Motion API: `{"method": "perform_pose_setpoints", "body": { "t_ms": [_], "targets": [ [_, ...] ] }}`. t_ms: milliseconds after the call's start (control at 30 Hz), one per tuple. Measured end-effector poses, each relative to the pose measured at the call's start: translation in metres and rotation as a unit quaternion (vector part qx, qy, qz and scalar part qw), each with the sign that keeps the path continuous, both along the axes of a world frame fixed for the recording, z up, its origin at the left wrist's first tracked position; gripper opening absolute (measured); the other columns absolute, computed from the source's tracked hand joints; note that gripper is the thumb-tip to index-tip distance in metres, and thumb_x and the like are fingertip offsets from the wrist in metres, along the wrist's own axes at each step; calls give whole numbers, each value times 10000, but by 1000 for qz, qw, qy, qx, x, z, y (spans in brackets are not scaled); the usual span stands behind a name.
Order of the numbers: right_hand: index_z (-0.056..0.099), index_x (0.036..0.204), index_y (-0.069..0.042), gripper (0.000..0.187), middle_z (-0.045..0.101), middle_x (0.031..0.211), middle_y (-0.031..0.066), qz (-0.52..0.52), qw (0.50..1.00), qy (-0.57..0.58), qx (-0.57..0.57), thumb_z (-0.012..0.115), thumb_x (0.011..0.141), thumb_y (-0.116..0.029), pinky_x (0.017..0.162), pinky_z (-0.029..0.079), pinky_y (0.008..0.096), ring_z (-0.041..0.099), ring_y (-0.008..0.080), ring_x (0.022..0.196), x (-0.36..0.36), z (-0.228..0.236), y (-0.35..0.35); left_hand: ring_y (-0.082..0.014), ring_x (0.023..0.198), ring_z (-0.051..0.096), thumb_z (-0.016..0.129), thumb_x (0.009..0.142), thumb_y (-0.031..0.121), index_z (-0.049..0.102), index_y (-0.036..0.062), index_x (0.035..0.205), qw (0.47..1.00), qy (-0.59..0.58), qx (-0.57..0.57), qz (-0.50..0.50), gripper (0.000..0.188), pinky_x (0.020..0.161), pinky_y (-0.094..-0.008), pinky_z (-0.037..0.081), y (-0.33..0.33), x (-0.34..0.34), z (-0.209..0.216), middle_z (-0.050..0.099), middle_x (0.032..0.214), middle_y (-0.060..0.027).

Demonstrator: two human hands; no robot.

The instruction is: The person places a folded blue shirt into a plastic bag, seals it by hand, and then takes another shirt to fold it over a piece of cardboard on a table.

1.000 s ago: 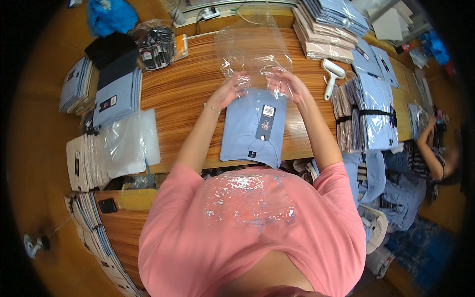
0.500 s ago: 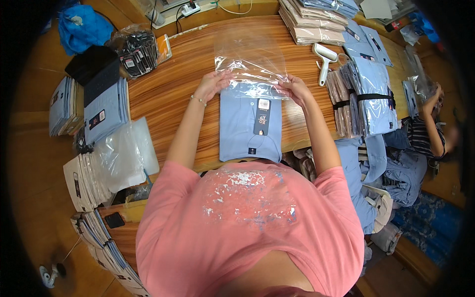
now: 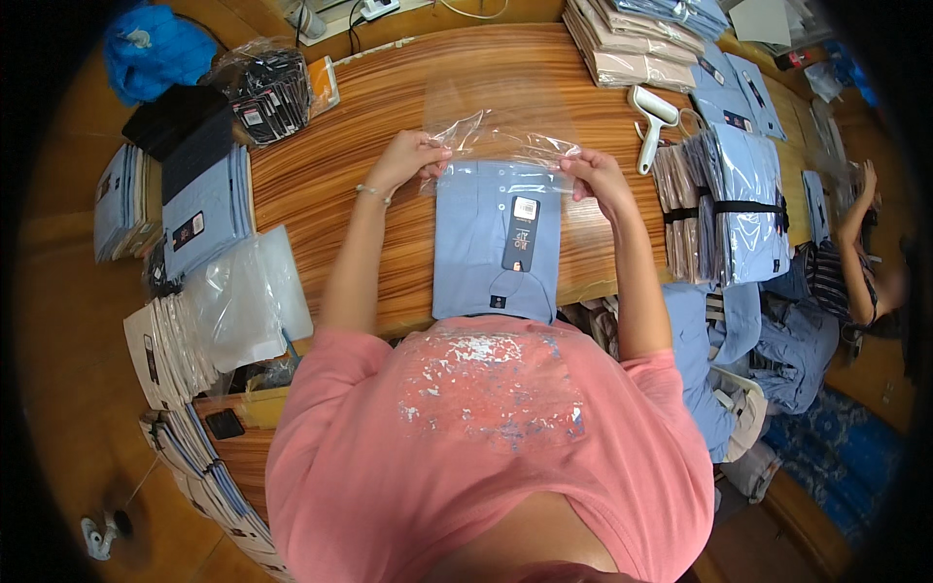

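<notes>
A folded light-blue shirt (image 3: 469, 243) lies flat in front of me, its near edge against my body. It carries a dark hang tag (image 3: 520, 233) with a white label. Over the shirt's far edge sits the mouth of a clear plastic bag (image 3: 515, 131), which stretches away across the table. My left hand (image 3: 416, 158) pinches the bag's left side by the shirt's far left corner. At the opposite corner my right hand (image 3: 593, 177) grips the bag's right side between thumb and fingers.
Bagged shirts with a black band (image 3: 743, 199) stand at the right, near a white lint roller (image 3: 653, 121). Clear bags (image 3: 248, 301) and stacked blue shirts (image 3: 204, 209) are at the left. Behind lies a pile of bagged garments (image 3: 637, 49). Another person's arm (image 3: 855, 209) shows far right.
Both hands hold the bag a little wider apart. The bag's mouth has come slightly over the shirt's far edge. The whole view has shifted a little.
</notes>
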State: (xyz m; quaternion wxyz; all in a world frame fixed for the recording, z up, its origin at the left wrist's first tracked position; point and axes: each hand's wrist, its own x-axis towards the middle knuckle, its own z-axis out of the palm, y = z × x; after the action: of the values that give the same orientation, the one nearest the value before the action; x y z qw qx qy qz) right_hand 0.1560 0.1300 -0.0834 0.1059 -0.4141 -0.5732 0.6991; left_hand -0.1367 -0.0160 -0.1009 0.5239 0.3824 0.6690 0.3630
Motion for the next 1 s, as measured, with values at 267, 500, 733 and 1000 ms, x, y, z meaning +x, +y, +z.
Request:
{"method": "perform_pose_setpoints", "body": {
  "t_ms": [267,500,733,1000],
  "targets": [
    [624,881,-22,152,628,699,32,37,998,-36,-41,683,747,-63,345,255,194,376,39,411,-12,-77,40,-58,618,545,688,777,167,623,13,942,991,79,99,51,235,531,-197,402,20,-2,-79,666,795,-23],
    [579,942,-74,251,486,563,-37,69,992,-44,-97,715,731,-91,339,212,198,325,38,382,-13,-87,46,-29,546,470,705,754,131,626,39,858,998,28,31,40,160,458,-168,349,14,-14,-69,655,767,-26],
    [557,1022,-67,303,456,561,-37,117,985,-50,-117,698,758,-119,339,208,195,295,40,377,-11,-88,52,-30,537,457,712,744,96,575,38,994,995,-91,-49,13,291,454,-177,354,12,-19,-62,610,742,5],
    [524,1115,-48,385,420,518,-64,203,963,-50,-170,689,784,-158,345,213,184,288,26,370,3,-80,43,-34,577,469,703,737,78,475,48,1191,994,-58,-41,-80,509,448,-175,345,-3,-12,-55,600,772,9]
  ]
}}
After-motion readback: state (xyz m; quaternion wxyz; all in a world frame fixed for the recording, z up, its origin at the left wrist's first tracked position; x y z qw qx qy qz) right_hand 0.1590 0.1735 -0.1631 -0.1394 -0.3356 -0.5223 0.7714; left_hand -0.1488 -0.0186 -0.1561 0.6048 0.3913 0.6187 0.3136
